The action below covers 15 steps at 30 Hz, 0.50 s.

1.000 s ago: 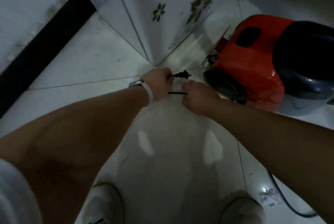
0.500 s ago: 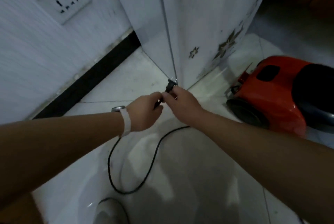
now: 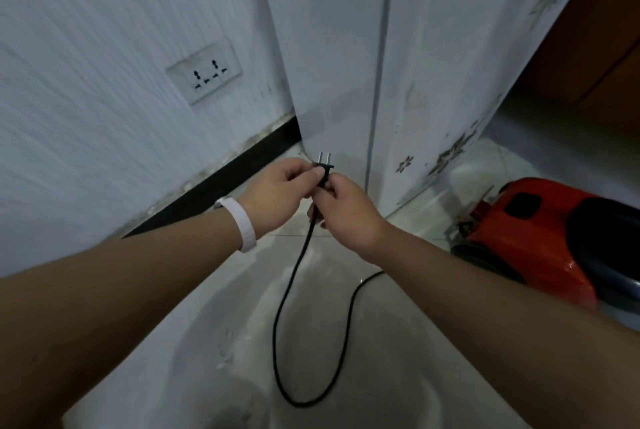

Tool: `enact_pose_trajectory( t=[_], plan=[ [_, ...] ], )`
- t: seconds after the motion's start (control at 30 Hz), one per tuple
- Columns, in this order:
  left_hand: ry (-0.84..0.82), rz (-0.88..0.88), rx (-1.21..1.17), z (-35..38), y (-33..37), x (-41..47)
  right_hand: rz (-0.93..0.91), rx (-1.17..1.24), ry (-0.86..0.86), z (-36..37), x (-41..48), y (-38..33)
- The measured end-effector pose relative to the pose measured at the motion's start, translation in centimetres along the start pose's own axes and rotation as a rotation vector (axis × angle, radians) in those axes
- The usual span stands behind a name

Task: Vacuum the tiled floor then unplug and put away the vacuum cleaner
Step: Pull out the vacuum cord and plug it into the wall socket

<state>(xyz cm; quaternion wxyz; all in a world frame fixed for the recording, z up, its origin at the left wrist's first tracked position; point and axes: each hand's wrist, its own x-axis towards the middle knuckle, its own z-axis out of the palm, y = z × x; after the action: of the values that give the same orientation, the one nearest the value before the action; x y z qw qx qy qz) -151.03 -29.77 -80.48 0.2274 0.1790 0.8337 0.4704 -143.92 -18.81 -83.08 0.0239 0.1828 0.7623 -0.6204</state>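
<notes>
The white double wall socket [image 3: 204, 74], nothing plugged in, sits up and left of the hands. To seat the plug well, I judge its pins should meet the slots squarely, with fingers kept behind them. The left hand [image 3: 280, 191] pinches the black two-pin plug [image 3: 323, 169], pins upward. The right hand [image 3: 346, 210] grips the black cord [image 3: 294, 290] just below. The red canister vacuum cleaner [image 3: 540, 231] stands on the pale tiled floor [image 3: 398, 342] at right.

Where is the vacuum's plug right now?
In the head view, the plug is near centre, held between the left hand and right hand, below and right of the wall socket.
</notes>
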Motion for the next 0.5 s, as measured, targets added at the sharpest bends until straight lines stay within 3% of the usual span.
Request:
enact_pose_trajectory(
  t=[0.23, 0.5],
  plan=[
    [-0.069, -0.126, -0.234, -1.8, -1.1, 1.5, 0.052, 0.055, 0.018, 2.5, 0.9, -2.8],
    [0.315, -0.224, -0.547, -6.1, -2.0, 5.3, 0.101, 0.058, 0.102, 5.7, 4.1, -4.6]
  ],
)
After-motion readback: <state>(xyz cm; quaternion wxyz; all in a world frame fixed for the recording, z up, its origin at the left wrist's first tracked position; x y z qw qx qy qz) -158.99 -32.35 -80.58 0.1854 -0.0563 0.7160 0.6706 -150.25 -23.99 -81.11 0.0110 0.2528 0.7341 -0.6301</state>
